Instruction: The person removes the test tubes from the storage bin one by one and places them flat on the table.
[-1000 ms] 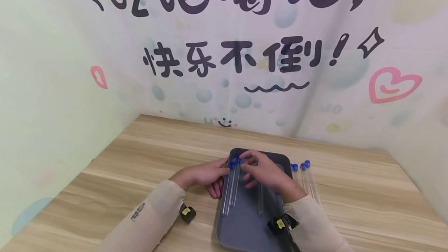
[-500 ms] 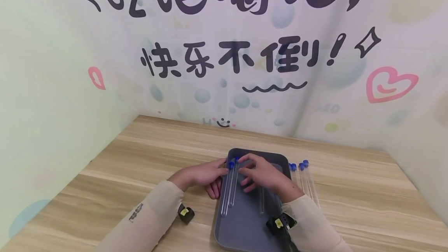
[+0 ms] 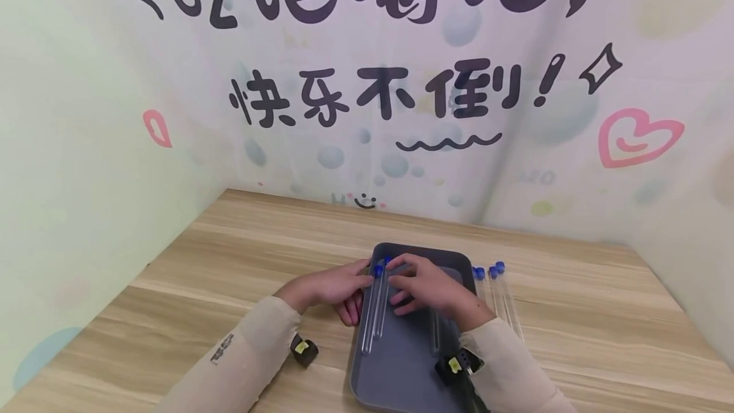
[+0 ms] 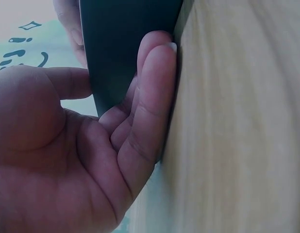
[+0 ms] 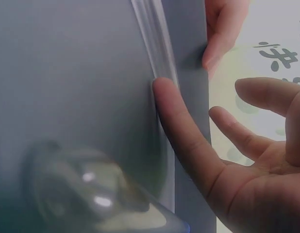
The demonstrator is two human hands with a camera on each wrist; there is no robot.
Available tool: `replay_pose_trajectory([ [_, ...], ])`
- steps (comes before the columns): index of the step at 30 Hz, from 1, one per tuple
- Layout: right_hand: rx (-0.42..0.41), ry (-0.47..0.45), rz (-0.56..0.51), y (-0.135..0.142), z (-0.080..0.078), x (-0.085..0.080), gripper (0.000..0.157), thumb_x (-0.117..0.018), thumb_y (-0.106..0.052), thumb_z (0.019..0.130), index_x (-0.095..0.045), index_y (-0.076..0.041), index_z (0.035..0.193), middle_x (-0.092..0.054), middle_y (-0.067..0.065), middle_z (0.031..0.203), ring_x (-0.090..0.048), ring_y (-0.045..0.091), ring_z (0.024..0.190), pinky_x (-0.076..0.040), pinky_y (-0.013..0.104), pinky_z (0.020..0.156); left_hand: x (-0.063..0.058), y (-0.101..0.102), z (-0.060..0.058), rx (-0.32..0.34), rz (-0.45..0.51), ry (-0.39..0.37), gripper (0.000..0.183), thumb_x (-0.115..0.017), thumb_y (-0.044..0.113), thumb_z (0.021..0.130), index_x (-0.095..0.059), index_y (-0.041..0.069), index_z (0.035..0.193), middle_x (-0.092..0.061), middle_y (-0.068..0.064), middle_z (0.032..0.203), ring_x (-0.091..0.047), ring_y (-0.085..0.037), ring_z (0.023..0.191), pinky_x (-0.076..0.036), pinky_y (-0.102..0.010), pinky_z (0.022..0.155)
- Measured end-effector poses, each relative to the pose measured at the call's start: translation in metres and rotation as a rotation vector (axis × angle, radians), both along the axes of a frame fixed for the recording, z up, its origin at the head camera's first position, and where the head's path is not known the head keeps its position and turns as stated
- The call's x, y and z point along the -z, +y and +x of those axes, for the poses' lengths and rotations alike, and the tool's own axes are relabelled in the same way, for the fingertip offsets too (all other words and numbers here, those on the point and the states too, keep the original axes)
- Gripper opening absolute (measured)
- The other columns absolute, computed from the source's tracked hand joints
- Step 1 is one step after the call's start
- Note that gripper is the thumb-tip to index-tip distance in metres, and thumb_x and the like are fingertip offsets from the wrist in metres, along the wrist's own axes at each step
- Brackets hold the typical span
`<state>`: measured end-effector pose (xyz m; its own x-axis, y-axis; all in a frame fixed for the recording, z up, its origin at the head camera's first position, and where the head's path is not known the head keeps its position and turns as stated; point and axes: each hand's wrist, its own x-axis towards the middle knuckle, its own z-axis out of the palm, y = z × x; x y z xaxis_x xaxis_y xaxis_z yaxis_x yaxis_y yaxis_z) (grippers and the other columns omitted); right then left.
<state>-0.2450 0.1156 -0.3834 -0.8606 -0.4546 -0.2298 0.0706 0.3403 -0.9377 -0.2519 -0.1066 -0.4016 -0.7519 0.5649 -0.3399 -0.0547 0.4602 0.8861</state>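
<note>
A dark grey tray (image 3: 395, 375) lies on the table, and my left hand (image 3: 335, 284) holds its left side. In the left wrist view its thumb meets the tray rim and its fingers lie along the outer wall (image 4: 111, 48). Two clear test tubes (image 3: 373, 317) with blue caps lie side by side along the tray's left side. My right hand (image 3: 430, 285) is over the tray, fingers spread; in the right wrist view one fingertip touches a clear tube (image 5: 157, 39). Another clear tube (image 3: 437, 333) lies partly hidden beneath the right hand.
Several blue-capped clear tubes (image 3: 504, 298) lie on the wooden table (image 3: 585, 324) just right of the tray. Behind the table hangs a printed white cloth (image 3: 321, 171). A dark wrist device (image 3: 455, 365) on the right sleeve overhangs the tray.
The tube beneath my right hand has shifted right inside the tray. My right hand has come slightly down and left against the two left tubes. The left hand keeps its place on the tray.
</note>
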Motion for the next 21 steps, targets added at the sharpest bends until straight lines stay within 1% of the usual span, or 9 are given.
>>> replay_pose_trajectory([
  [3, -0.004, -0.003, -0.001, -0.001, -0.0003, -0.0001, 0.033, -0.053, -0.011, 0.103, -0.05, 0.0, 0.134, -0.055, 0.025, 0.121, -0.071, 0.026, 0.087, -0.064, 0.043, 0.075, -0.0003, 0.0002, -0.0001, 0.0, 0.0, 0.003, 0.056, -0.034, 0.024, 0.109, -0.013, 0.021, 0.161, -0.066, -0.015, 0.071, -0.066, -0.02, 0.054, -0.061, -0.036, 0.052],
  [10, -0.014, -0.016, -0.003, -0.0021, 0.0009, 0.0009, 0.034, -0.054, -0.012, 0.102, -0.051, 0.001, 0.134, -0.057, 0.024, 0.123, -0.071, 0.025, 0.09, -0.064, 0.042, 0.079, -0.0005, 0.0, 0.0008, 0.001, -0.005, 0.005, 0.056, -0.035, 0.025, 0.109, -0.014, 0.021, 0.161, -0.066, -0.015, 0.072, -0.066, -0.02, 0.054, -0.061, -0.036, 0.052],
  [21, -0.032, -0.037, -0.045, -0.0006, 0.0001, 0.0016, 0.036, -0.053, -0.013, 0.103, -0.05, 0.002, 0.135, -0.056, 0.025, 0.125, -0.071, 0.026, 0.093, -0.063, 0.043, 0.082, -0.001, -0.0003, 0.0008, 0.004, 0.0, 0.007, 0.056, -0.034, 0.026, 0.109, -0.013, 0.021, 0.161, -0.066, -0.015, 0.072, -0.066, -0.02, 0.054, -0.061, -0.036, 0.052],
])
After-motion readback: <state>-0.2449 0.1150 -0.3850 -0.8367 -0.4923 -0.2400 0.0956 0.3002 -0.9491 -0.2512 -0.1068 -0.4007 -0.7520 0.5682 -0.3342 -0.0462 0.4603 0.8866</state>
